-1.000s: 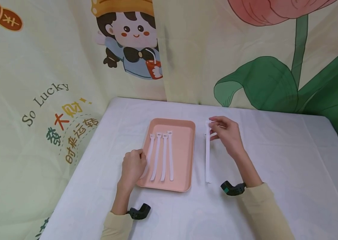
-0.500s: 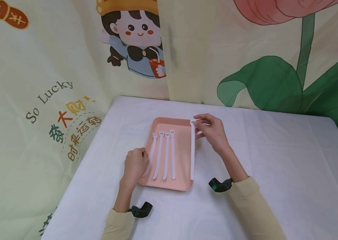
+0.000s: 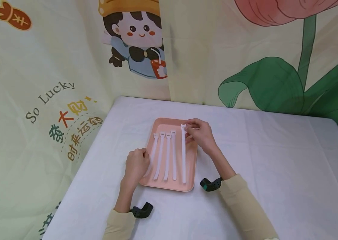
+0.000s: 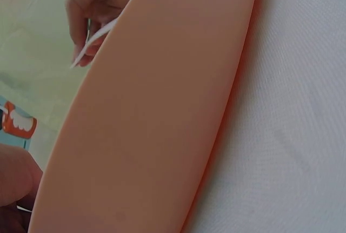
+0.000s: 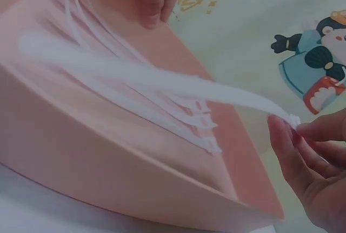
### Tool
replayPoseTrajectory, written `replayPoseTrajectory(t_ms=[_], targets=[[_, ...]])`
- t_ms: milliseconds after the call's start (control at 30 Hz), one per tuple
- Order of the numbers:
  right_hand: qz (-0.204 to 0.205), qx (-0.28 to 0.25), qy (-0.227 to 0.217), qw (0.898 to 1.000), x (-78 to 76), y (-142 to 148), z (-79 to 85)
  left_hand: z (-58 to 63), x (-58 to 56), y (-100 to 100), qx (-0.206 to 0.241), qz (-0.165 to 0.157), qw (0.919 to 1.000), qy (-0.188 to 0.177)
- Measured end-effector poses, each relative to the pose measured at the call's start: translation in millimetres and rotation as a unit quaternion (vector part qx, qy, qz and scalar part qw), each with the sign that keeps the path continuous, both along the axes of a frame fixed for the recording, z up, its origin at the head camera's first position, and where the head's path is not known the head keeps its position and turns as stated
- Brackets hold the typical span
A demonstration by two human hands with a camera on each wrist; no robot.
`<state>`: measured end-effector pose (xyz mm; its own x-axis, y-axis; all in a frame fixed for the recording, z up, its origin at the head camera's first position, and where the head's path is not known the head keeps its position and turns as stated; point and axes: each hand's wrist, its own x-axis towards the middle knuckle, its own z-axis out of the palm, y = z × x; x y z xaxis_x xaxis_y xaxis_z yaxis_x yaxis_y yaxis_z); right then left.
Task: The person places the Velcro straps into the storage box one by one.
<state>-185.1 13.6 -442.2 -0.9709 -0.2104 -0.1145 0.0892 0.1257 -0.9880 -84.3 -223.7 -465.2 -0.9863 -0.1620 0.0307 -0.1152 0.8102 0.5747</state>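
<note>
A pink rectangular tray [image 3: 190, 166] lies on the table with several white cable-tie straps [image 3: 167, 156] side by side toward its left. On the tray's left wall my left hand [image 3: 137, 165] keeps a grip, the thumb over the rim. My right hand [image 3: 200, 135] pinches another white cable-tie strap [image 3: 183, 153] by its slotted head, over the tray's right part. In the right wrist view this held strap [image 5: 162, 81] bows above the lying ones, its far end blurred. The left wrist view is mostly filled by the tray's outer wall [image 4: 146, 103].
A white cloth [image 3: 277, 160] covers the table around the tray. Behind stands a printed curtain [image 3: 190, 50] with a cartoon figure and a large flower. Both wrists wear a black camera [image 3: 143, 210].
My right hand has carried the pinched cable-tie strap leftward, from beside the tray to over its right part. My left hand holds the tray's edge as before. The view has shifted slightly.
</note>
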Motion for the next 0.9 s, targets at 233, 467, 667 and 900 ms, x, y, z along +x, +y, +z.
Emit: replayPoseTrajectory(t_ms=[233,467,667,900], targets=[[0.015,0.038,0.021,0.999,1.9,-12.1,-9.6,0.3,0.3,-1.0,0.001,0.0,1.0,-0.001],[0.026,0.097,0.016,0.995,-2.8,-19.9,-16.1,0.6,0.4,-0.5,-0.006,0.001,1.0,0.002],[0.05,0.144,0.041,0.987,-5.9,-23.2,-17.3,1.5,0.6,0.0,-0.009,0.003,1.0,0.0],[0.064,0.133,0.035,0.988,-7.9,-25.8,-17.7,1.0,0.0,0.1,-0.012,0.005,0.9999,0.0]])
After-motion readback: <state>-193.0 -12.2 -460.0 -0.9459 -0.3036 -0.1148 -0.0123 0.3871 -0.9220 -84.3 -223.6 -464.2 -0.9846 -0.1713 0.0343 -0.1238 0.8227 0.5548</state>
